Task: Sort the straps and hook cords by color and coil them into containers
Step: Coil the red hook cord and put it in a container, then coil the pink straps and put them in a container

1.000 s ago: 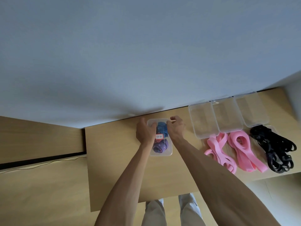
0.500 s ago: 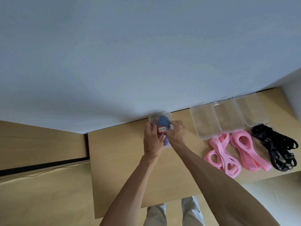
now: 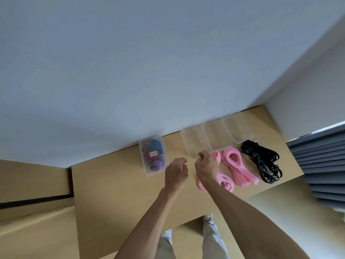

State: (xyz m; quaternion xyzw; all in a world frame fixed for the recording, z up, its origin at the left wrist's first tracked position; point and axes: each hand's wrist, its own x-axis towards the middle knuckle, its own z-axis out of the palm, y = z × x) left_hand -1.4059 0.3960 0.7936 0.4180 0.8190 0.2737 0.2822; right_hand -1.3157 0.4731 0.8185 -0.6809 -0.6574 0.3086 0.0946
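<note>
Though curled and empty, right-hand fingers (image 3: 202,156) just beside pink straps (image 3: 224,179).

Plain rm: desk (image 3: 115,184), blinds (image 3: 321,165)

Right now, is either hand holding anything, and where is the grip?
Nothing is clearly held. The left hand is loosely curled and empty; the right hand hovers curled over the pink straps, grip unconfirmed.

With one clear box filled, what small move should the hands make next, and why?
Probably the right hand closes on the nearest pink strap just beside it: three clear plastic containers are empty, and the pink straps and black hook cords lie loose on the wooden table.
</note>
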